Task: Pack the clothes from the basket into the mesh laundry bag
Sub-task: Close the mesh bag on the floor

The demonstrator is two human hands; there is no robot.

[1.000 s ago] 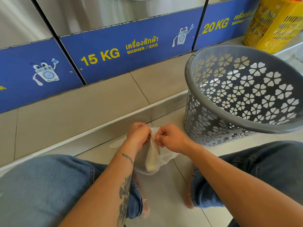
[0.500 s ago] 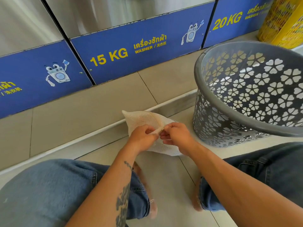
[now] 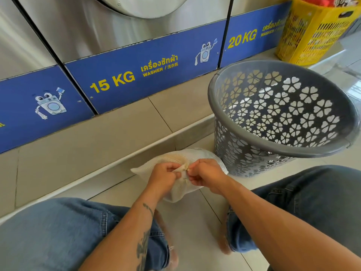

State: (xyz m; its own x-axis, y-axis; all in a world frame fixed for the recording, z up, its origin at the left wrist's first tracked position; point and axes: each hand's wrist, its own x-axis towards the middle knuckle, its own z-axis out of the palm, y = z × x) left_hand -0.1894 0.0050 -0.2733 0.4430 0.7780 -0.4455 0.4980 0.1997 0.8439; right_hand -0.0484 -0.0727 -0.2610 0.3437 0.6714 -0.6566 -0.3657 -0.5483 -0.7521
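Observation:
A white mesh laundry bag (image 3: 181,157) is held just above the tiled floor between my knees. My left hand (image 3: 166,178) pinches its fabric on the left. My right hand (image 3: 207,176) pinches it on the right, fingertips at a small zipper pull between the two hands. The bag looks bulged, its contents hidden. A grey plastic basket (image 3: 244,141) with flower-shaped cut-outs stands to the right of my hands; no clothes show inside it.
Steel washers with blue panels marked 15 KG (image 3: 112,83) and 20 KG (image 3: 242,39) stand on a tiled plinth (image 3: 88,137) ahead. A yellow basket (image 3: 312,34) with items sits at the far right. My jeans-clad knees (image 3: 58,231) flank the bag.
The bag was lifted and spread, then turned; both hands stay pinched together at its zipper. The view has shifted slightly right and down.

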